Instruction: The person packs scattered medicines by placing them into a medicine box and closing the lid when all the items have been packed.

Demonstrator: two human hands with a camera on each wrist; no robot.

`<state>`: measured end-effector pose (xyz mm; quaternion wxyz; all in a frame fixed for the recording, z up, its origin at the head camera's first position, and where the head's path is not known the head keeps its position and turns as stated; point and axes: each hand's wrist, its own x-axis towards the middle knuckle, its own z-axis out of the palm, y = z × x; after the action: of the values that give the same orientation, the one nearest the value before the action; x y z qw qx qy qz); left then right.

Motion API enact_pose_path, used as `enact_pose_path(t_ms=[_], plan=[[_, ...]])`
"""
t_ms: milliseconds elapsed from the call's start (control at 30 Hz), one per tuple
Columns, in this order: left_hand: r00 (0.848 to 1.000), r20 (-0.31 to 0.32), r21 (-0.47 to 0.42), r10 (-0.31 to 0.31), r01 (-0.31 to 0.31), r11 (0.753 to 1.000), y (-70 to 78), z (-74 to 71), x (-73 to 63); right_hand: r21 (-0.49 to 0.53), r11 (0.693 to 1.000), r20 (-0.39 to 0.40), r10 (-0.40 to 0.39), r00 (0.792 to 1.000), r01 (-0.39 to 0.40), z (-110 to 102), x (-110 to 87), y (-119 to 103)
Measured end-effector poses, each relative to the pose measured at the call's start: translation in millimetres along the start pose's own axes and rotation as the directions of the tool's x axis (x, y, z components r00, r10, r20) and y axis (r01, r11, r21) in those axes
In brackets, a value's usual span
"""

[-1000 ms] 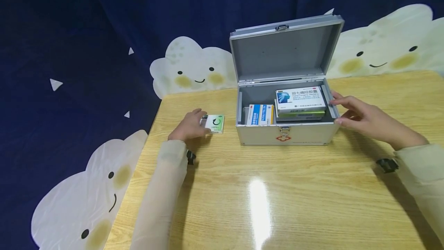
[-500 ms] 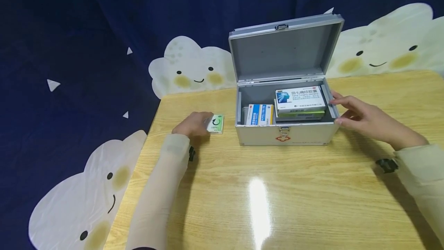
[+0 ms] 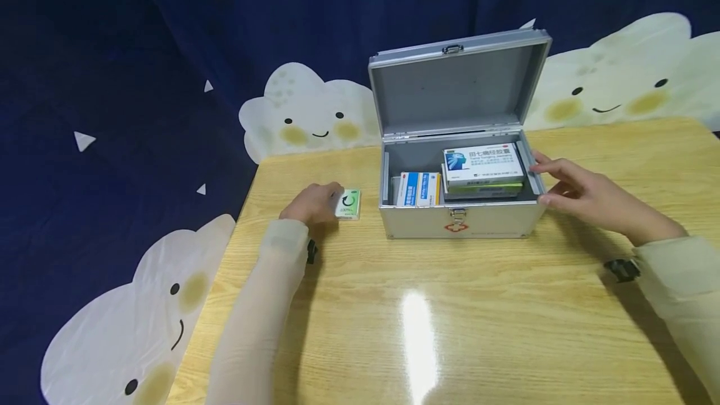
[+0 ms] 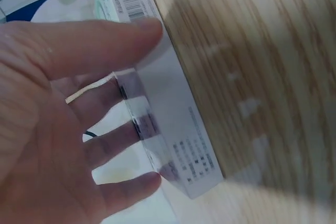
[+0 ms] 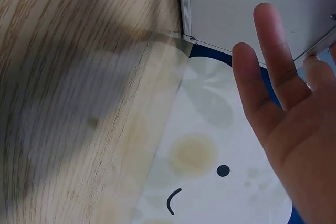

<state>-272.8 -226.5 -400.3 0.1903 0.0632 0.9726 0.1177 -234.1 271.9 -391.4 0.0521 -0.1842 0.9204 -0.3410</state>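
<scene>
My left hand [image 3: 311, 202] is at the left end of a small white-and-green medicine box [image 3: 350, 202] lying on the table. In the left wrist view, the thumb lies across the side of the box with the barcode, and the other fingers touch its far edge, so it is pinched between them. My right hand [image 3: 590, 197] touches the right wall of an open silver first-aid case [image 3: 416, 222] with thumb and forefinger. The right wrist view shows its other fingers fairly straight beside the case wall. Inside the case are a blue-and-white medicine box [image 3: 417, 189] and a larger white one [image 3: 484, 164].
The case lid [image 3: 455, 92] stands raised at the back. Other boxes lie under the white one. A wooden table [image 3: 478, 311] carries everything, its left edge sloping beside the left arm. Behind hangs a dark blue curtain [image 3: 140, 49] with cloud prints.
My left hand has shifted slightly right and its fingers have drawn in at the small box's left end. The box and my right hand stay in place; the view shifts slightly.
</scene>
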Motion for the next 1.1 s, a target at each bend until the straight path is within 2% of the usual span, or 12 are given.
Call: enact_pose_path(t_ms=[233,400,500,833,900,1100], plan=[[1.0,-0.011,0.026,0.007,-0.007,1.0,5.1,-1.6,-0.2,0.018,1.0,-0.012,0.016,1.0,-0.016,0,-3.5,2],[0.999,0.011,0.028,-0.042,0.042,0.999,3.7,0.4,-1.5,0.042,0.999,-0.005,0.005,1.0,-0.005,5,-4.7,3],[0.999,0.011,0.027,-0.05,0.05,0.998,2.2,1.6,-1.6,0.035,0.999,-0.018,-0.003,1.0,0.004,8,-4.2,3],[0.999,0.032,0.044,-0.015,0.013,0.999,2.9,-7.4,-7.7,0.077,0.997,-0.03,-0.027,0.999,0.029,7,-1.3,3],[1.0,0.027,0.048,0.012,-0.013,0.999,5.2,-10.1,-9.2,0.075,0.997,-0.025,-0.015,1.0,0.017,6,-0.7,4],[0.999,-0.007,0.046,0.032,-0.032,0.998,10.6,-16.7,-13.8,0.059,0.998,-0.017,-0.009,1.0,0.01,3,1.4,5]])
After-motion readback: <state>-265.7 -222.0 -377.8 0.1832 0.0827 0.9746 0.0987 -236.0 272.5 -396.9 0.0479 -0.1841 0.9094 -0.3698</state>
